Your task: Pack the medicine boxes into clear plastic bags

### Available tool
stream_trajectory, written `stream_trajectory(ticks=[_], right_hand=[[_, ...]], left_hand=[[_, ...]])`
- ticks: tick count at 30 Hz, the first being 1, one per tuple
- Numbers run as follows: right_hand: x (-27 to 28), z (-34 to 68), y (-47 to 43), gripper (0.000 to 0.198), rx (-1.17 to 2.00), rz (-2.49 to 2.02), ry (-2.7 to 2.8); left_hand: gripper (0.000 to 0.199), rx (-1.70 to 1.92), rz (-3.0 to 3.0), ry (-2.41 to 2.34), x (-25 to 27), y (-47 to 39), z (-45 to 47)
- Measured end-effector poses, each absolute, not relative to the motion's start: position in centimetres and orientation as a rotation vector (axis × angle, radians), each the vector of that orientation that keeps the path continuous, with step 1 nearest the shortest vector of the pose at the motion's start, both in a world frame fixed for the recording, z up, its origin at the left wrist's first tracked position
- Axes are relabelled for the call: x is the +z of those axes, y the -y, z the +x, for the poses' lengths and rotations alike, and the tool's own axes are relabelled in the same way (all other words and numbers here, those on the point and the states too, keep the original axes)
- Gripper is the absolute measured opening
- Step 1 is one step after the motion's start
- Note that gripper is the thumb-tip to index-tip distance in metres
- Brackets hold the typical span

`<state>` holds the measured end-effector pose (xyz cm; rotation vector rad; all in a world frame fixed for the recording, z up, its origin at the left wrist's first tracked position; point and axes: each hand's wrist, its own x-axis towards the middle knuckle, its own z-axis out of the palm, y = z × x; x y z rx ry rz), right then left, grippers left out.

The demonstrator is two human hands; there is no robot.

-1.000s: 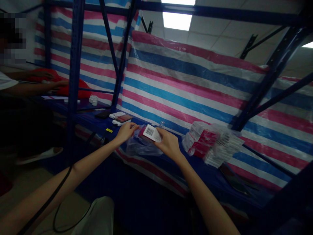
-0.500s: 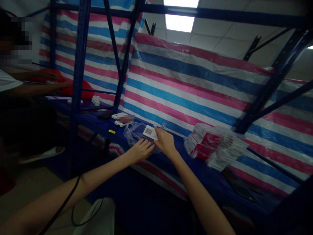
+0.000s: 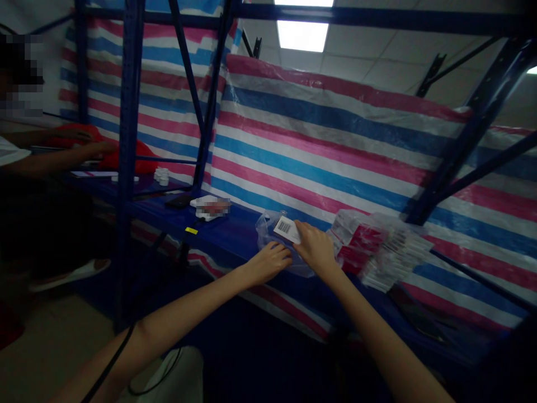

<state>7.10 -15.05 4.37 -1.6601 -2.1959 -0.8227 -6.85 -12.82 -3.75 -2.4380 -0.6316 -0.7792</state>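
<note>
A small white box [image 3: 285, 228] with a barcode on its end is gripped by my right hand [image 3: 315, 246], closed around its right side. Around and under the box lies a clear plastic bag [image 3: 263, 228]. My left hand [image 3: 271, 263], just left of and below the right one, has its fingers curled on the bag's near side. Part of the bag is hidden behind both hands. The top of a small clear glass object [image 3: 284, 212] shows behind the box.
Bagged red and white packets [image 3: 364, 249] lie right of my hands on the blue shelf [image 3: 226, 238]. White devices [image 3: 205, 206], a black phone [image 3: 178, 201] and small white containers [image 3: 161, 176] sit to the left. Blue posts [image 3: 129, 140] frame the shelf. Another person's arm [image 3: 54, 159] reaches over red cloth.
Both hands, the box and the plastic bag have shifted right along the shelf, towards the bagged packets. My right hand still holds the box.
</note>
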Motion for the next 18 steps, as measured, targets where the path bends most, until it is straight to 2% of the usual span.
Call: stream_trajectory(ticks=[3, 9, 15, 18], right_hand=[[3.4, 5.9, 14.7, 0.038, -0.796, -1.641, 2.226], [1.7, 5.0, 13.8, 0.046, -0.866, -1.687, 2.303], [-0.1, 7.1, 13.4, 0.041, -0.872, -1.676, 2.308], [-0.7, 8.0, 13.6, 0.042, -0.833, -1.665, 2.277]], left_hand=[[0.013, -0.789, -2.452, 0.633, -4.4, 12.7, -6.5], [0.014, -0.733, -2.464, 0.718, -5.2, 11.8, -7.1], [0.013, -0.691, -2.558, 0.646, -3.2, 13.3, -7.6], [0.028, -0.944, -2.656, 0.637, -2.0, 13.2, -8.5]])
